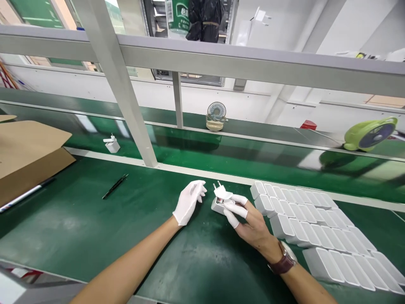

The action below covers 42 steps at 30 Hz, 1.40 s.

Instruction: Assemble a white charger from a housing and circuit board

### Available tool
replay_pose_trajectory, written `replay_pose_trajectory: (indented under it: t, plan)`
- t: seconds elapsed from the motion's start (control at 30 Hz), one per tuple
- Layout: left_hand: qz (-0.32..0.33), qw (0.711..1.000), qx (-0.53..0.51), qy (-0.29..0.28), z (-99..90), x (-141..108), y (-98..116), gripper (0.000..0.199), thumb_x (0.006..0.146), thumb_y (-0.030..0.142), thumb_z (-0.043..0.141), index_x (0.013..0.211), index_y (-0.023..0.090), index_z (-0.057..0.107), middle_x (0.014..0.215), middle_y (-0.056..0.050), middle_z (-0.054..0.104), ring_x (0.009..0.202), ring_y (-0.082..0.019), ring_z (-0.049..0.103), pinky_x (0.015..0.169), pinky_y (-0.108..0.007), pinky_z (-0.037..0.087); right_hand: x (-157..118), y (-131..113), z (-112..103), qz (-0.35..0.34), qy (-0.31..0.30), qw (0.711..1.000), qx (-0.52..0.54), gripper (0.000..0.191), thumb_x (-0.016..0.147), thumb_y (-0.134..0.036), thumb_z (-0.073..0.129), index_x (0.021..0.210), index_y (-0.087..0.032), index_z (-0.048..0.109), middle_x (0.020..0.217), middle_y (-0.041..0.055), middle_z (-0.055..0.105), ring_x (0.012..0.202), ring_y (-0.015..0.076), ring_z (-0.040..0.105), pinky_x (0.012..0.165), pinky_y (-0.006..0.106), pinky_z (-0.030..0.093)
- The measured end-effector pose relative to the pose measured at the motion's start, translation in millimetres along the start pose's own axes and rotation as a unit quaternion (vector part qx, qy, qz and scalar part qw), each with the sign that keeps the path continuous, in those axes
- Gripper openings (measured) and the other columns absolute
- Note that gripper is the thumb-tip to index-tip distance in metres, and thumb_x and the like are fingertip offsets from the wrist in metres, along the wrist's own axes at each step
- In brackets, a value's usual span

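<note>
The white two-pin power adapter [217, 206] is at the centre of the frame, a little right of the middle, in the gap between the two hands and much nearer the right. The right hand [253, 226], with white covers on its fingers, comes in from the lower right and has its fingertips closed on the adapter's right side. Its plug head [223, 193] sits tilted over the body, with the pins pointing up and slightly left, toward the far edge of the bench. An opening with small parts inside shows just below the plug head. The visible part of the body runs from the left toward the lower right, where the fingers hide the rest, so its full long axis cannot be told.

The left hand [187, 202], in a white glove, is just left of the adapter and apart from both it and the right hand. Its fingers are loosely curled toward the adapter, with nothing visible in them.

Rows of white housings [278, 226] stand on the green work surface [152, 257] at the right of the frame, beyond the right hand. A black pen [115, 186] lies left of the left hand, well apart.
</note>
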<state>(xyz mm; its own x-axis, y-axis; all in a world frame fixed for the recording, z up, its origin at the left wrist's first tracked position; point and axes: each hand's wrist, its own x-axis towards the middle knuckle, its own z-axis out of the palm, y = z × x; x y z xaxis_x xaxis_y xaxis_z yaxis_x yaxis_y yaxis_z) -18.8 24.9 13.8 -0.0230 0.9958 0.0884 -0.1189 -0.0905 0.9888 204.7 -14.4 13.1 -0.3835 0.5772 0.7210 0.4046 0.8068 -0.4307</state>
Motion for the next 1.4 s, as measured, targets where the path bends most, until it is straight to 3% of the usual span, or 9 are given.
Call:
replay_pose_trajectory:
  t: [0.17, 0.27, 0.4, 0.5, 0.67, 0.87, 1.0, 1.23, 1.4]
  plan:
    - [0.008, 0.994, 0.073, -0.08, 10.6, -11, 11, 0.044, 0.092, 0.049, 0.062, 0.123, 0.019, 0.066, 0.108, -0.008, 0.068, 0.084, -0.017, 0.062, 0.08, -0.03, 0.05, -13, 5, 15, 0.068, -0.094, 0.993, 0.016, 0.03, 0.094, -0.013, 0.056, 0.12, -0.024, 0.063, 0.115, 0.0096, 0.065, 0.101, 0.0205, 0.068, 0.085, 0.035, 0.062]
    - [-0.005, 0.987, 0.118, -0.108, 15.7, -15, 15, 0.032, 0.091, 0.045, 0.063, 0.108, 0.019, 0.072, 0.104, -0.007, 0.07, 0.093, -0.02, 0.064, 0.086, -0.031, 0.05, -17, 4, 17, 0.084, -0.093, 0.992, 0.005, 0.026, 0.094, -0.013, 0.056, 0.116, -0.024, 0.065, 0.118, 0.0099, 0.064, 0.104, 0.0215, 0.068, 0.088, 0.037, 0.061]
    - [-0.016, 0.987, 0.111, -0.113, 19.5, -17, 20, 0.025, 0.094, 0.042, 0.06, 0.094, 0.018, 0.067, 0.077, -0.001, 0.068, 0.077, -0.017, 0.063, 0.08, -0.03, 0.05, -18, 5, 11, 0.078, -0.081, 0.994, -0.014, 0.036, 0.096, -0.021, 0.06, 0.131, -0.025, 0.058, 0.129, 0.0121, 0.063, 0.117, 0.024, 0.065, 0.096, 0.041, 0.06]
    - [-0.016, 0.988, 0.088, -0.123, 20.9, -17, 21, 0.024, 0.095, 0.041, 0.059, 0.093, 0.018, 0.064, 0.069, 0.001, 0.066, 0.07, -0.016, 0.062, 0.077, -0.031, 0.05, -20, 8, 5, 0.076, -0.037, 0.996, -0.024, 0.046, 0.093, -0.027, 0.068, 0.135, -0.023, 0.053, 0.128, 0.0131, 0.064, 0.118, 0.0248, 0.065, 0.097, 0.042, 0.06]
    - [-0.017, 0.987, 0.112, -0.114, 22.0, -17, 21, 0.024, 0.095, 0.041, 0.059, 0.092, 0.017, 0.065, 0.072, 0.0, 0.067, 0.074, -0.017, 0.064, 0.077, -0.03, 0.05, -22, 14, 1, 0.031, 0.004, 0.997, -0.068, 0.042, 0.088, -0.024, 0.074, 0.127, -0.023, 0.058, 0.115, 0.0109, 0.069, 0.104, 0.0231, 0.069, 0.089, 0.04, 0.062]
    - [0.006, 0.987, 0.108, -0.122, 22.6, -20, 21, 0.023, 0.099, 0.038, 0.054, 0.089, 0.018, 0.06, 0.064, 0.002, 0.063, 0.066, -0.015, 0.061, 0.071, -0.029, 0.049, -23, 15, 5, 0.007, -0.019, 0.995, -0.099, 0.05, 0.089, -0.023, 0.072, 0.134, -0.021, 0.052, 0.115, 0.0128, 0.067, 0.102, 0.0245, 0.067, 0.084, 0.041, 0.062]
    - [0.034, 0.984, 0.128, -0.119, 18.8, -21, 16, 0.023, 0.099, 0.036, 0.052, 0.088, 0.018, 0.061, 0.07, 0.0, 0.065, 0.068, -0.015, 0.061, 0.071, -0.029, 0.049, -23, 16, 8, 0.005, -0.039, 0.993, -0.108, 0.051, 0.09, -0.021, 0.07, 0.137, -0.021, 0.049, 0.115, 0.0131, 0.066, 0.104, 0.0258, 0.066, 0.084, 0.043, 0.061]
    - [0.036, 0.983, 0.141, -0.111, 13.1, -19, 8, 0.021, 0.097, 0.034, 0.054, 0.089, 0.017, 0.063, 0.084, -0.002, 0.064, 0.073, -0.015, 0.061, 0.071, -0.028, 0.05, -18, 11, 10, 0.046, -0.045, 0.996, -0.065, 0.045, 0.092, -0.021, 0.067, 0.135, -0.024, 0.052, 0.111, 0.0111, 0.062, 0.1, 0.0242, 0.064, 0.083, 0.043, 0.06]
    - [0.038, 0.982, 0.135, -0.123, 14.6, -20, 11, 0.022, 0.098, 0.035, 0.052, 0.089, 0.018, 0.061, 0.076, -0.001, 0.065, 0.071, -0.015, 0.061, 0.071, -0.028, 0.049, -13, 7, 8, 0.111, -0.048, 0.993, 0.014, 0.033, 0.093, -0.027, 0.067, 0.124, -0.024, 0.057, 0.112, 0.0095, 0.057, 0.105, 0.0228, 0.061, 0.089, 0.043, 0.058]
